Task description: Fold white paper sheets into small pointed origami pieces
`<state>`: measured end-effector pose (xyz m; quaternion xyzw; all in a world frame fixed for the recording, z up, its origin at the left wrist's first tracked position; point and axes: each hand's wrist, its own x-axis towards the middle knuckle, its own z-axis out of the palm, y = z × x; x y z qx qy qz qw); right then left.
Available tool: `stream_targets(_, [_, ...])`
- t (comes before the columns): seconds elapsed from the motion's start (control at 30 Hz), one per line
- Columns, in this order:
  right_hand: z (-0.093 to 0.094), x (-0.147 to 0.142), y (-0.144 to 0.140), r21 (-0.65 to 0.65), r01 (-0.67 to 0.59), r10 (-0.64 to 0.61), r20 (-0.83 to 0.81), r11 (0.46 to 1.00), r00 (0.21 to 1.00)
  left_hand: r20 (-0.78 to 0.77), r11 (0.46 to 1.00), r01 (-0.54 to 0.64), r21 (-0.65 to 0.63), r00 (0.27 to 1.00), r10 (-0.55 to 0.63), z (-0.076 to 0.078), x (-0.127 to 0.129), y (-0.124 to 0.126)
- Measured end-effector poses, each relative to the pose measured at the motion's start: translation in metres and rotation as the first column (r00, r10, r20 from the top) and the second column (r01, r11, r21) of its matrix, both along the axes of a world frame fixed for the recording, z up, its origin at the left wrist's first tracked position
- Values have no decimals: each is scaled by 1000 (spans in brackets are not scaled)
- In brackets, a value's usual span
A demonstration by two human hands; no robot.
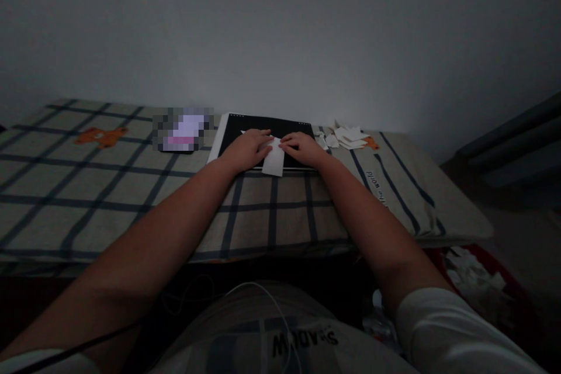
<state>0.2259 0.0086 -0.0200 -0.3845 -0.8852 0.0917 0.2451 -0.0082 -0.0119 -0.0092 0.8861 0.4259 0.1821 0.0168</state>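
While both arms are stretched straight ahead, a white paper strip (274, 159) is pinned between the 2 hands on a black board (263, 127) that lies on a checked bed cover (131, 187); its long axis runs away from the body, tilted slightly right at the far end, with the near end overhanging the board's edge; the left hand (248, 149) is laid flat on its left side, fingers spread and pressed down; the right hand (302, 148) is laid on its right side, fingertips touching the far end; neither hand is nearer; whether the paper is pinched cannot be told; cut paper scraps (346, 137) are heaped just right of the board; a blurred phone (183, 128) lies left.
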Motion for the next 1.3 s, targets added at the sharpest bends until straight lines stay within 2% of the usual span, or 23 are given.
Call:
stream_targets(0.13, [2, 1, -1, -11, -7, 7, -11, 1000, 1000, -3, 998, -63, 15, 998, 63, 0, -4, 4])
stream_targets(0.37, [-5, -5, 1, 36, 93, -93, 11, 995, 996, -51, 998, 45, -37, 998, -47, -9, -3, 10])
stream_targets(0.5, [-5, -7, -2, 9, 89, -89, 82, 996, 993, -49, 997, 65, -34, 997, -67, -8, -2, 9])
stream_targets(0.7, [2, -4, -1, 37, 95, -95, -3, 995, 996, -50, 999, 12, -48, 999, -15, -3, -3, 6])
stream_targets(0.8, [4, -2, 1, 64, 99, -97, -30, 993, 995, -76, 1000, -13, -12, 997, 12, -3, -2, 4])
stream_targets(0.87, [4, -1, 1, 75, 109, -106, -39, 991, 994, -102, 999, 29, -12, 994, -31, -3, 0, 4])
stream_targets(0.97, [5, 1, 1, 84, 128, -124, -52, 988, 991, -120, 985, 138, -100, 981, -149, -5, 3, 4])
stream_targets(1.03, [6, 1, 0, 92, 138, -132, -65, 986, 989, -112, 977, 155, -146, 979, -172, -5, 5, 4])
stream_targets(1.17, [8, 3, 0, 124, 197, -182, -118, 973, 976, -153, 989, 101, -113, 981, -117, 0, 2, 2])
stream_targets(1.3, [9, 5, 1, 146, 236, -214, -155, 961, 964, -183, 1000, -21, -9, 983, 19, 7, -2, -3])
